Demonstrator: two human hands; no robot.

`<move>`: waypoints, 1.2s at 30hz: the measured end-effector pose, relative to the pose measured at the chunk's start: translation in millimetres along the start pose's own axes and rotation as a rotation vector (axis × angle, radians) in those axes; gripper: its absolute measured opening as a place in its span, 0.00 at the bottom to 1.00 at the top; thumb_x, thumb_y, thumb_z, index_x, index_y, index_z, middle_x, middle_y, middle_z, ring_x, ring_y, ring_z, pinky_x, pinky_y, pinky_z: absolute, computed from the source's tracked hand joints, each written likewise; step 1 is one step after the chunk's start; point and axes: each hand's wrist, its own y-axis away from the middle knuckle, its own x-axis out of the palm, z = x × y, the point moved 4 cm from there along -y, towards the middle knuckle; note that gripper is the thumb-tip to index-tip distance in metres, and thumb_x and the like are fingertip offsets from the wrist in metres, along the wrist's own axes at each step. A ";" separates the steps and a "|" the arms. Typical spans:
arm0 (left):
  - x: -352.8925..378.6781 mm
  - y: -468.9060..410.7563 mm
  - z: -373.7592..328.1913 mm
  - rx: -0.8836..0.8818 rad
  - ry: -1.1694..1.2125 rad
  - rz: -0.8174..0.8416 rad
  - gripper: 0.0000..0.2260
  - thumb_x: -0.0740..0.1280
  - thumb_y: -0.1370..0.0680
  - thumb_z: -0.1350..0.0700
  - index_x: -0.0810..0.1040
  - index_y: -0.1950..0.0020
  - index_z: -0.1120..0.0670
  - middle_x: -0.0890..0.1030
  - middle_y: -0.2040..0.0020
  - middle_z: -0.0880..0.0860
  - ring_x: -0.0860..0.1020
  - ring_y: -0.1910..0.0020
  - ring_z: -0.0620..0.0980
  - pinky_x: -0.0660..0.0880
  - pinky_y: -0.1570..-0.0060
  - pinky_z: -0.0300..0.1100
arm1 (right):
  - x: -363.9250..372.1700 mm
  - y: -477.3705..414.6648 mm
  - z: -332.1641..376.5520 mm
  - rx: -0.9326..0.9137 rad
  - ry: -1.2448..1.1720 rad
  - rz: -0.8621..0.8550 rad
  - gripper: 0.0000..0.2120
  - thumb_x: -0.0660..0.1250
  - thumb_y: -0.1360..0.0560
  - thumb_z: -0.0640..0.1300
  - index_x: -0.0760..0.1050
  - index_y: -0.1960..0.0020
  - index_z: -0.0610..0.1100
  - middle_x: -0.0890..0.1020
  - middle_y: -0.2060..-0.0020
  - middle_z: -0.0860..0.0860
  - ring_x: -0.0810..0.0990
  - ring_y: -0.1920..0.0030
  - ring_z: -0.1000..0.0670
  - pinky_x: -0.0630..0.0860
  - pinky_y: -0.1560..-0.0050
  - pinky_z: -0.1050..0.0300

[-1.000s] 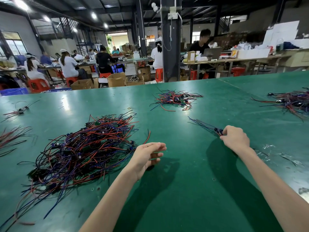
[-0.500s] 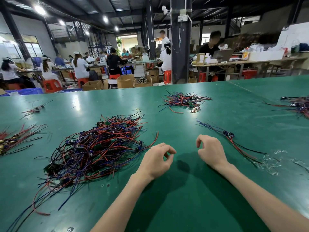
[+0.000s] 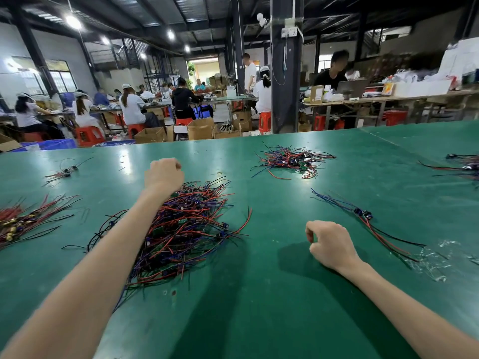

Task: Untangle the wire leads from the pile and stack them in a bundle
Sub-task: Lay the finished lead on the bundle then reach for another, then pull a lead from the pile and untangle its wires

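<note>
From the head view, our pile of red, blue and black leads sits on the green table, left of centre, with small green boards and dark connectors mixed through it. Our left hand is raised over the pile's far edge, with the forearm crossing above the wires. Its fingers are clenched, but we see only the back of the hand. We cannot tell whether a lead is caught inside the fist, and no wire shows running up to it.

Our right hand rests on bare table to the right of the pile, apart from it. Its fingers are loosely curled and the thumb is near the forefinger, with nothing between them.

The bundle is just a few leads, lying further right near a scrap of clear film. Other heaps lie around: a far one, a left one and one at the right edge.

The main risk, as we judge it, is snagging. A lead pulled from the far edge may have its connector or board hooked under others, and a quick tug would lift a whole clump or tighten the knot. With our right hand off the pile, nothing pins it down. Our left forearm passes low over the wires and could sweep loose ends across the table. When we lay leads on the bundle, the film could catch among them.
</note>
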 end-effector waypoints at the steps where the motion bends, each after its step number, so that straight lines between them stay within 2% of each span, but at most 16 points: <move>1: 6.7 -6.6 9.9 -0.005 -0.087 0.076 0.16 0.57 0.22 0.61 0.78 0.38 0.54 0.79 0.40 0.56 0.74 0.40 0.58 0.72 0.39 0.51 | 0.6 -0.4 0.1 -0.006 0.008 0.011 0.09 0.63 0.39 0.33 0.70 0.64 0.45 0.71 0.70 0.52 0.72 0.63 0.43 0.63 0.65 0.54; 4: 31.1 -7.4 35.4 -0.031 -0.267 0.318 0.14 0.58 0.22 0.57 0.78 0.39 0.52 0.79 0.39 0.54 0.75 0.40 0.57 0.70 0.38 0.51 | 1.7 -1.0 -0.9 -0.003 0.009 0.030 0.09 0.63 0.39 0.33 0.70 0.64 0.45 0.70 0.70 0.53 0.70 0.64 0.44 0.63 0.64 0.55; 6: 41.3 -3.7 45.2 -0.065 -0.275 0.351 0.12 0.60 0.21 0.54 0.79 0.42 0.52 0.80 0.42 0.54 0.76 0.43 0.56 0.71 0.41 0.50 | 2.1 -1.3 -1.2 -0.003 0.002 0.035 0.09 0.63 0.39 0.32 0.70 0.65 0.45 0.69 0.70 0.53 0.70 0.64 0.44 0.64 0.64 0.55; 8: 43.1 -2.5 45.9 -0.065 -0.268 0.291 0.10 0.62 0.21 0.51 0.80 0.48 0.53 0.81 0.46 0.55 0.76 0.46 0.57 0.68 0.44 0.49 | 1.9 -1.4 -0.7 -0.005 0.003 0.043 0.09 0.63 0.39 0.32 0.69 0.65 0.46 0.69 0.70 0.54 0.70 0.64 0.44 0.63 0.65 0.55; 11: 35.3 -3.7 37.2 -0.039 -0.280 0.158 0.09 0.63 0.21 0.51 0.80 0.53 0.54 0.81 0.52 0.55 0.76 0.48 0.57 0.64 0.42 0.50 | 2.3 -1.6 -0.6 0.006 -0.010 0.057 0.09 0.63 0.39 0.32 0.70 0.65 0.46 0.69 0.70 0.53 0.70 0.63 0.44 0.62 0.64 0.56; 16: 8.8 -8.9 12.1 0.030 -0.171 -0.069 0.09 0.59 0.19 0.57 0.77 0.48 0.60 0.81 0.52 0.60 0.77 0.51 0.60 0.67 0.44 0.50 | 2.4 -2.0 0.2 0.024 -0.015 0.076 0.09 0.62 0.38 0.33 0.69 0.65 0.47 0.69 0.69 0.54 0.72 0.61 0.44 0.64 0.63 0.55; 19: -13.7 -2.1 -12.6 0.123 -0.007 -0.279 0.09 0.57 0.18 0.58 0.74 0.48 0.62 0.81 0.56 0.63 0.75 0.60 0.58 0.67 0.54 0.49 | 2.1 -1.4 0.4 0.031 -0.013 0.084 0.09 0.62 0.38 0.33 0.69 0.65 0.46 0.69 0.68 0.54 0.72 0.62 0.45 0.63 0.63 0.56; 21: -29.5 9.2 -34.1 0.225 0.160 -0.428 0.08 0.58 0.18 0.59 0.73 0.48 0.63 0.81 0.57 0.63 0.75 0.63 0.57 0.68 0.60 0.48 | 1.3 -0.6 0.7 0.033 -0.014 0.083 0.09 0.62 0.38 0.33 0.69 0.65 0.46 0.69 0.69 0.54 0.71 0.62 0.45 0.61 0.64 0.56; 23: -37.4 25.3 -58.4 0.335 0.335 -0.456 0.07 0.59 0.18 0.60 0.72 0.48 0.64 0.80 0.57 0.62 0.78 0.62 0.58 0.71 0.64 0.46 | 0.2 0.4 1.3 0.034 -0.029 0.076 0.09 0.62 0.38 0.33 0.69 0.65 0.46 0.68 0.70 0.54 0.70 0.63 0.45 0.60 0.64 0.56; 26: -25.9 65.4 -91.4 0.415 0.623 -0.344 0.04 0.59 0.19 0.62 0.72 0.50 0.62 0.79 0.59 0.55 0.77 0.67 0.49 0.71 0.69 0.32 | -2.9 2.4 1.0 0.036 -0.101 0.013 0.11 0.61 0.39 0.30 0.74 0.64 0.45 0.66 0.71 0.55 0.69 0.65 0.46 0.59 0.65 0.56; 28: -1.1 97.1 -104.5 0.363 0.794 -0.232 0.04 0.60 0.19 0.61 0.71 0.52 0.59 0.79 0.63 0.52 0.76 0.72 0.42 0.71 0.71 0.30 | -5.9 3.6 1.6 0.043 -0.201 -0.064 0.14 0.60 0.41 0.27 0.76 0.63 0.42 0.67 0.72 0.55 0.69 0.66 0.46 0.63 0.66 0.54; 30: 30.9 123.6 -111.6 0.255 0.938 -0.088 0.04 0.61 0.19 0.60 0.72 0.54 0.58 0.78 0.65 0.51 0.75 0.74 0.42 0.74 0.71 0.33 | -9.7 4.3 4.4 0.052 -0.324 -0.151 0.17 0.59 0.39 0.24 0.78 0.62 0.42 0.71 0.72 0.53 0.69 0.68 0.46 0.68 0.65 0.52; 32: 59.2 139.3 -115.1 0.112 1.091 0.052 0.05 0.62 0.20 0.61 0.73 0.55 0.58 0.76 0.66 0.55 0.75 0.75 0.43 0.77 0.71 0.38 | -12.1 5.3 9.6 0.059 -0.449 -0.207 0.17 0.59 0.36 0.24 0.79 0.61 0.41 0.74 0.71 0.53 0.70 0.69 0.48 0.69 0.64 0.54; 34: 78.3 146.4 -115.3 -0.049 1.272 0.156 0.06 0.62 0.20 0.62 0.74 0.56 0.59 0.74 0.67 0.56 0.75 0.75 0.42 0.77 0.71 0.38 | -10.5 5.5 15.6 0.118 -0.662 -0.171 0.18 0.58 0.33 0.24 0.79 0.60 0.43 0.76 0.71 0.53 0.72 0.70 0.48 0.71 0.64 0.56; 36: 90.8 150.7 -114.3 -0.201 1.438 0.249 0.06 0.61 0.20 0.63 0.75 0.56 0.61 0.73 0.66 0.55 0.75 0.74 0.41 0.78 0.70 0.36 | -6.4 4.8 20.3 0.223 -0.918 -0.086 0.19 0.57 0.30 0.24 0.79 0.59 0.45 0.79 0.69 0.48 0.75 0.68 0.50 0.74 0.60 0.59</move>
